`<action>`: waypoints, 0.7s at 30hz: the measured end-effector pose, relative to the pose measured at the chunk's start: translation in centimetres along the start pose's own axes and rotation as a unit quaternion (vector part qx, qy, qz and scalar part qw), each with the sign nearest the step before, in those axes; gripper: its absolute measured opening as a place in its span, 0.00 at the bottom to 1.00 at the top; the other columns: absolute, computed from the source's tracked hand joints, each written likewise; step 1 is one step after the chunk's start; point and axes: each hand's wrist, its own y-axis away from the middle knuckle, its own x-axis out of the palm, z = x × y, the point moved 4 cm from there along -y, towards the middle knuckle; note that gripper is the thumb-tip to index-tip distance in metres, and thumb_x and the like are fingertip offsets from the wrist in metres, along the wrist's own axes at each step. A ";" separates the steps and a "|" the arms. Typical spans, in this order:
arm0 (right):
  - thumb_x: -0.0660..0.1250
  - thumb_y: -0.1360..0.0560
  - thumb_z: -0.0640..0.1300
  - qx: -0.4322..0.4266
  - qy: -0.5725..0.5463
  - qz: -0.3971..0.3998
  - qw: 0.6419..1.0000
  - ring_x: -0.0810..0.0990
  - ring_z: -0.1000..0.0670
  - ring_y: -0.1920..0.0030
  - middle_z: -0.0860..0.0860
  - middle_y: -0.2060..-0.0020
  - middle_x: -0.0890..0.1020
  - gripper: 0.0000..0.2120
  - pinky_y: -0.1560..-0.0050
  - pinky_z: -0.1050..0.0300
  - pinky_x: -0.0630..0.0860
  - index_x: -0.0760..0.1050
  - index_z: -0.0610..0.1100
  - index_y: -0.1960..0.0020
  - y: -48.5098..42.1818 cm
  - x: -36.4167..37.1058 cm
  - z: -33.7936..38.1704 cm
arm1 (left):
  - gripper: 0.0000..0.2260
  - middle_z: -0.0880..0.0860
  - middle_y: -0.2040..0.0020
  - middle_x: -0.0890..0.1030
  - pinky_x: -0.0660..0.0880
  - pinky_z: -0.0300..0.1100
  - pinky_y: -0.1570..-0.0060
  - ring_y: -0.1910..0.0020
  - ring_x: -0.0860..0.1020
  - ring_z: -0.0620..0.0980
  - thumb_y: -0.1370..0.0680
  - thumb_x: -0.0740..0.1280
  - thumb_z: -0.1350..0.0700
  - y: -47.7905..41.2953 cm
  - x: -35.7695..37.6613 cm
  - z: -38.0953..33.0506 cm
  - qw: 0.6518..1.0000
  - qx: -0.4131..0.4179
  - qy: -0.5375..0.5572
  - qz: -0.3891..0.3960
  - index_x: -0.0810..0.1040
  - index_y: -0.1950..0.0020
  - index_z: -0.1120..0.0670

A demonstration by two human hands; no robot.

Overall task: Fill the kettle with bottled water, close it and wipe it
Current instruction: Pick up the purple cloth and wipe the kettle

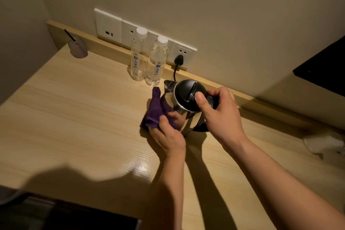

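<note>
A person's right hand (218, 112) grips the lidded steel kettle's black handle (211, 100) as the left hand (166, 132) presses a purple cloth (155, 112) at its nine o'clock; two capped clear bottles (147, 58) stand at eleven.

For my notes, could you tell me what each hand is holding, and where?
The right hand grips the kettle by its handle; the left hand presses a bunched cloth against its side.
</note>
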 end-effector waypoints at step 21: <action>0.65 0.20 0.63 0.032 0.093 0.056 0.994 0.77 0.47 0.39 0.52 0.41 0.78 0.19 0.29 0.36 0.69 0.72 0.53 0.36 -0.8 -0.2 0.6 | 0.15 0.58 0.41 0.85 0.78 0.57 0.42 0.45 0.84 0.62 0.22 0.65 0.49 -9.4 -9.0 -14.0 0.878 -0.244 0.295 0.287 0.85 0.41 0.55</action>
